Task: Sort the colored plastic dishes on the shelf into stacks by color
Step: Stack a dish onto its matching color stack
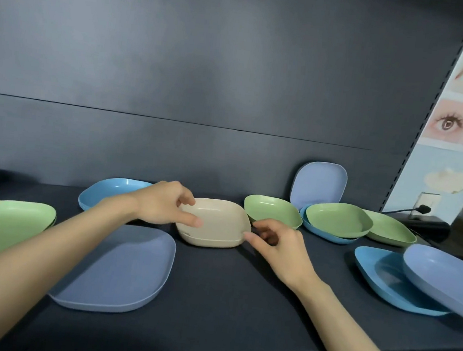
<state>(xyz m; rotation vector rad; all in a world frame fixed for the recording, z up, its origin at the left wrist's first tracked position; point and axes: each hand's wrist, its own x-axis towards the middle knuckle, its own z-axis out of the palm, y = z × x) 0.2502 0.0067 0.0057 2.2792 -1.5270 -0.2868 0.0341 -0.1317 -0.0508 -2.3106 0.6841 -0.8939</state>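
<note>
Beige dish (213,225) held at both rims on the dark shelf (240,291).
A green dish (5,224) and a grey-blue plate (121,266) were seen at the left; the beige dish was pinched at its left rim by the left hand (163,203), thumb in front, fingers above, and at its right corner by the curled right hand (277,245).

Open lane: bare shelf (254,293) front is lying free nearside of the beige dish (213,225), running between the grey-blue plate (121,269) at left and 2 overlapping plates (379,281) at right. 3 green dishes (272,213) and a leaning periwinkle plate (320,185) are crowding rear right; a blue dish (107,190) is blocking rear left.
</note>
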